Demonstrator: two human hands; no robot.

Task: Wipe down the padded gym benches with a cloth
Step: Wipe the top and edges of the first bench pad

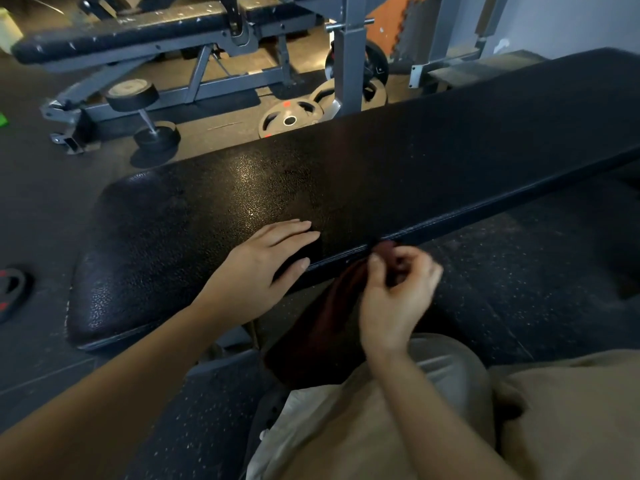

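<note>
a soft cloth at the edge of the big black bench

the long black padded bench (346,174) with the bumpy, shiny skin fills the middle of the room. everything else i tell by it.

the left hand (263,268) lies flat on top of the bench, near its front edge, fingers straight and a little spread, thumb over the edge. it holds nothing.

the right hand (394,292) is just below the front edge of the bench. it looks blurry. its thumb and fingers pinch the top of a dark reddish-brown cloth (322,327), which hangs down from that edge to the person's knees.

the cloth looks soft, floppy and light. i think it will fold and bunch up, so it is best balled up or laid flat under the palm, not held by one corner. the bench pad looks firm but squashy, and its skin looks smooth and a bit slippery, so the cloth should slide well.

behind the bench, on the floor, are a black dumbbell (145,116), round weight plates (291,119), and another worn black padded bench on a grey metal frame (138,32).
</note>
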